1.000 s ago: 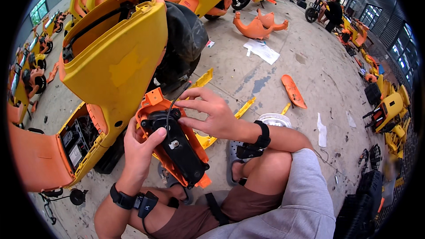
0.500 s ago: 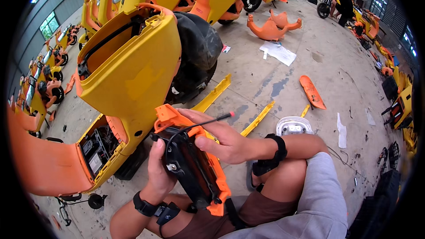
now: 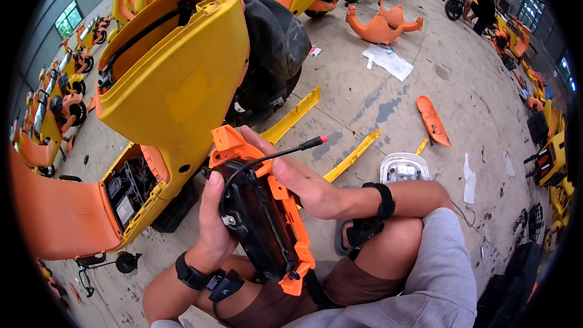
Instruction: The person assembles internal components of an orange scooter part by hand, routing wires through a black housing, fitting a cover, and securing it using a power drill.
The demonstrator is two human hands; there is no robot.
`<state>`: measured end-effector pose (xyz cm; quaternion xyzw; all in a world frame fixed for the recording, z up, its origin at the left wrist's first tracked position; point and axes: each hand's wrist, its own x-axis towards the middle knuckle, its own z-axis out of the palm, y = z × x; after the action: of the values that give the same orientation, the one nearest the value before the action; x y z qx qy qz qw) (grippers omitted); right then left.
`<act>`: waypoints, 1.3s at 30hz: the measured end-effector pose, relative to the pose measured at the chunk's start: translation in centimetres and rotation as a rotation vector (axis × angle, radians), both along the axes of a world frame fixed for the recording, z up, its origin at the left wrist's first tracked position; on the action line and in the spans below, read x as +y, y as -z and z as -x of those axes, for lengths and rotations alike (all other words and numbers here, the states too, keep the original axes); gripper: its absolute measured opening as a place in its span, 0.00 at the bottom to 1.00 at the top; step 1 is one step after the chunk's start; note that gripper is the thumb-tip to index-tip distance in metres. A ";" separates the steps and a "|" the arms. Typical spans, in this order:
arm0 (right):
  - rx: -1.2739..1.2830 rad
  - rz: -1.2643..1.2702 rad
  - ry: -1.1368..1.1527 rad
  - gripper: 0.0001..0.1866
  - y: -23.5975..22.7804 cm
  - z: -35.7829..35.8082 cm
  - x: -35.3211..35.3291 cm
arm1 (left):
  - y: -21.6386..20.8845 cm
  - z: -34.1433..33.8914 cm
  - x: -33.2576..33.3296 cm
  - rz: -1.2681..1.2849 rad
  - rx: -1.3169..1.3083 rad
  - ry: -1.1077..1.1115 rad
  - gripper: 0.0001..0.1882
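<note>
Between my hands is a scooter tail light (image 3: 258, 222), a long black housing with a dark reddish inner face, set against an orange plastic frame (image 3: 296, 240). My left hand (image 3: 214, 222) grips the black side, its thumb pointing up along the upper corner. My right hand (image 3: 306, 188) holds the orange side from behind, with its thumb by the upper part of the frame. A black cable (image 3: 258, 159) arches over the top and ends in a red-tipped plug (image 3: 314, 143) above my right hand. Some of my fingers are hidden behind the part.
A partly stripped yellow scooter body (image 3: 176, 91) stands at left, its floor compartment (image 3: 130, 191) exposing wiring. Yellow trim strips (image 3: 352, 156), an orange curved panel (image 3: 433, 123), a white lamp-like part (image 3: 405, 168) and orange shells (image 3: 382, 24) lie on the floor. A person (image 3: 483, 6) crouches far right.
The view has shifted slightly. My hands and the tail light have moved a little up and left, with the light tipped somewhat; both hands keep their hold.
</note>
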<state>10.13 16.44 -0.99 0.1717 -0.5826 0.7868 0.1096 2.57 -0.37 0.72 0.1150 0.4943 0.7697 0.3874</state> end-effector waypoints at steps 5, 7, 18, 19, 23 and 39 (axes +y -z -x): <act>-0.054 0.003 -0.068 0.37 0.9 0.3 0.7 | 1.2 0.7 0.1 0.041 0.156 -0.045 0.31; -0.090 0.012 -0.082 0.39 1.6 0.5 0.9 | 0.7 0.8 0.3 0.079 0.203 -0.052 0.28; -0.096 -0.157 -0.030 0.40 1.6 -0.3 1.7 | 0.5 1.0 0.0 0.019 0.178 -0.007 0.26; -0.073 -0.224 -0.045 0.40 1.4 -0.2 1.9 | 0.5 0.9 0.1 0.017 0.200 -0.027 0.26; -0.060 -0.446 -0.025 0.42 0.2 -0.3 1.9 | 0.4 0.7 0.1 0.007 0.286 -0.085 0.27; -0.209 -0.720 0.369 0.33 -0.8 -0.9 1.3 | 0.4 0.5 -0.3 0.016 0.308 -0.185 0.29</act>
<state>11.03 17.69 -0.22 0.0109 -0.8495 0.5133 0.1217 2.04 -0.70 0.30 0.1824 0.5622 0.7715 0.2353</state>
